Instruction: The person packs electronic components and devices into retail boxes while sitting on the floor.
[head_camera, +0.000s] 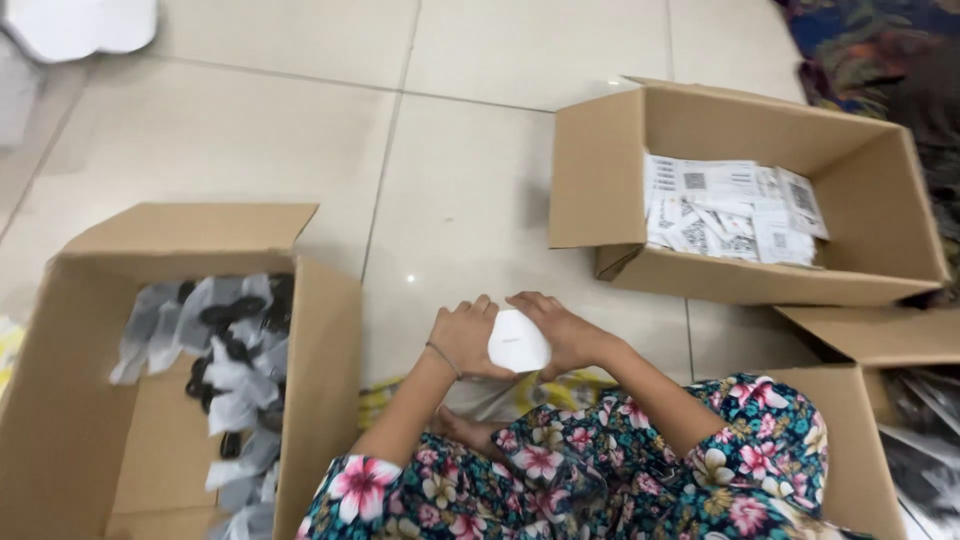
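Observation:
Both of my hands hold one small white packet (517, 342) low over the tiled floor, just in front of my lap. My left hand (465, 335) grips its left side, with a thin bracelet on that wrist. My right hand (556, 328) wraps over the top and right side. Part of the packet is hidden under my fingers. My flowered sleeves and lap fill the lower middle of the view.
An open cardboard box (320, 330) at the left holds several black items in clear bags. Another open box (600, 180) at the upper right holds white labelled packets. A third box (870, 335) stands at the right edge. A patterned cloth (880, 50) lies at the top right.

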